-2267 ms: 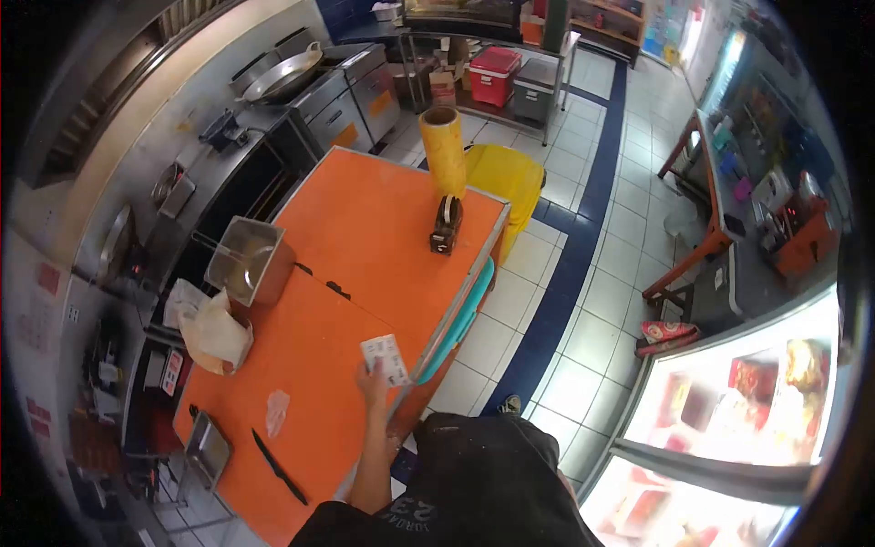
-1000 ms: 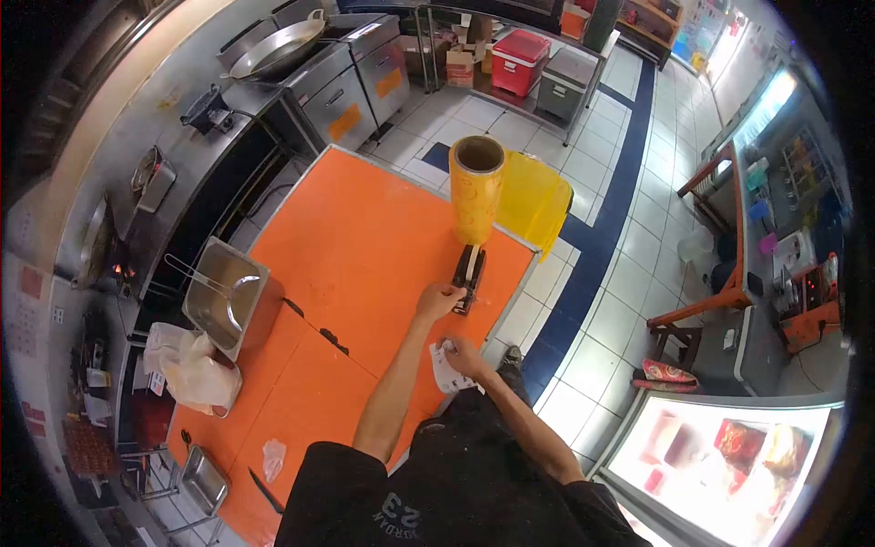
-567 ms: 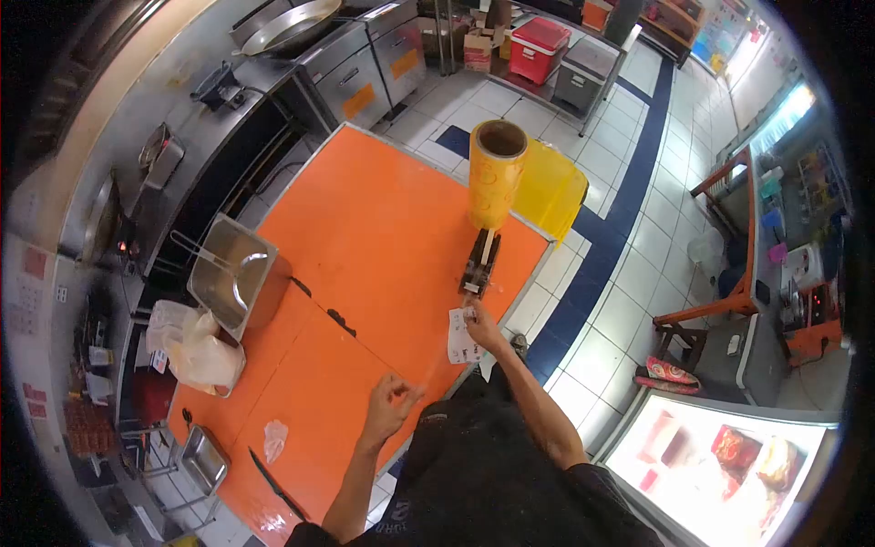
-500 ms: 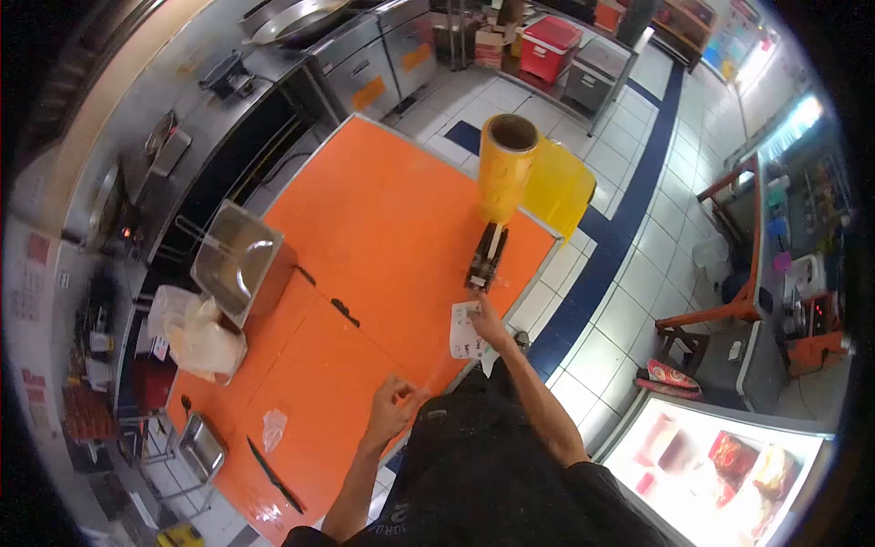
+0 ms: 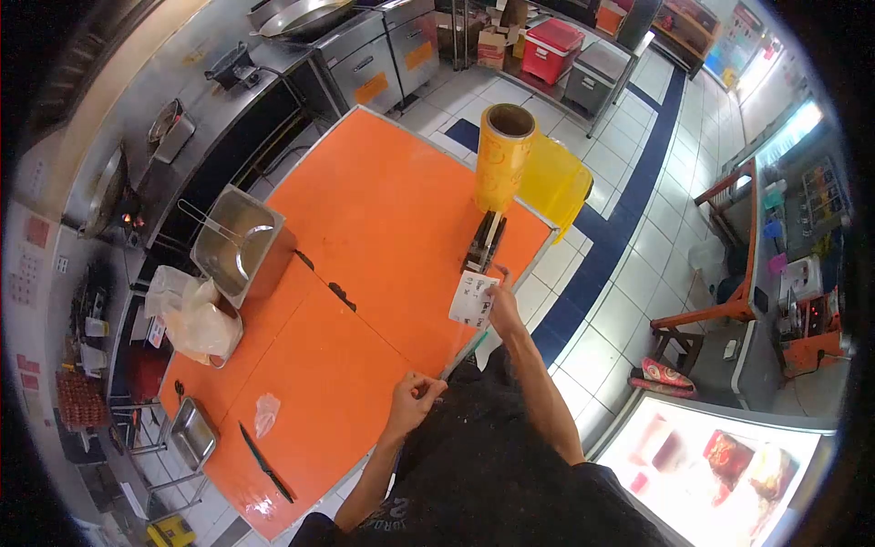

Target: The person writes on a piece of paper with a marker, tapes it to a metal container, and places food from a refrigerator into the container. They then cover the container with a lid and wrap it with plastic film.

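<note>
A small white paper with handwriting (image 5: 473, 297) is held in my right hand (image 5: 503, 308), at the right side of the orange table (image 5: 365, 201). Just beyond it lies a black tape dispenser (image 5: 483, 244), and behind that stands a large yellow roll (image 5: 504, 159). My left hand (image 5: 416, 401) is at the near table edge, fingers curled and pinched together; anything between them is too small to make out.
On the table's left are a deep metal container (image 5: 239, 246), a plastic bag (image 5: 196, 319), a metal tray (image 5: 193, 434), a dark knife (image 5: 266, 465) and a crumpled clear plastic piece (image 5: 265, 415). A lit white freezer (image 5: 693, 456) is at the lower right.
The paper is now lifted and turned in my right hand, nearer the dispenser. My left hand has moved slightly right along the table edge. The view has shifted a little.
</note>
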`<state>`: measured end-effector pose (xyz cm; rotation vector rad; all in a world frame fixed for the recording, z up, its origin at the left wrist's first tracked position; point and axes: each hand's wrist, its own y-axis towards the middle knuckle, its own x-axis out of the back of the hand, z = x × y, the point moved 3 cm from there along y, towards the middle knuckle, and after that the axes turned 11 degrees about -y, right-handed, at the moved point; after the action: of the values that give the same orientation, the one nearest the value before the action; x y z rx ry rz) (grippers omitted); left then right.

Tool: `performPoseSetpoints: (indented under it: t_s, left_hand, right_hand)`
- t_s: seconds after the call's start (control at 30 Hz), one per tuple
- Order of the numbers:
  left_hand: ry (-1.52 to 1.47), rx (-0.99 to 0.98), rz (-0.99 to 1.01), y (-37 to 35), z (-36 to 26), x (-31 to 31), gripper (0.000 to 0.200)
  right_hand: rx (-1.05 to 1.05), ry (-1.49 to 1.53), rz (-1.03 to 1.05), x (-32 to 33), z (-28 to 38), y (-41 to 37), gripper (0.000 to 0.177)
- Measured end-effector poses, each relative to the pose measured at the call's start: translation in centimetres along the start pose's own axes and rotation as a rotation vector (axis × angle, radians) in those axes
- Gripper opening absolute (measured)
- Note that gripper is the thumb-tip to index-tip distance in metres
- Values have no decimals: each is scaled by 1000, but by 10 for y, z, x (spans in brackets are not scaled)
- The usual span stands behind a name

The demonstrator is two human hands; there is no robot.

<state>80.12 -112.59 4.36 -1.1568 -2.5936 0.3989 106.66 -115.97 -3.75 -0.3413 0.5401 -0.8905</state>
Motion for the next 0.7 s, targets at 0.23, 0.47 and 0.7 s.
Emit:
performPoseSetpoints:
  t_s: [0.23,0.47,0.7]
  left_hand:
    - [-192,49,1,0,23,-8,23]
    - [-102,39,-16,5,41,-5,25]
    - [15,-47,-9,6,32,-1,27]
  right_hand:
    - [83,21,59,0,9,4,61]
    - [-189,617,446,7,-25,-17,55]
    - [-245,412,418,3,-18,-93,69]
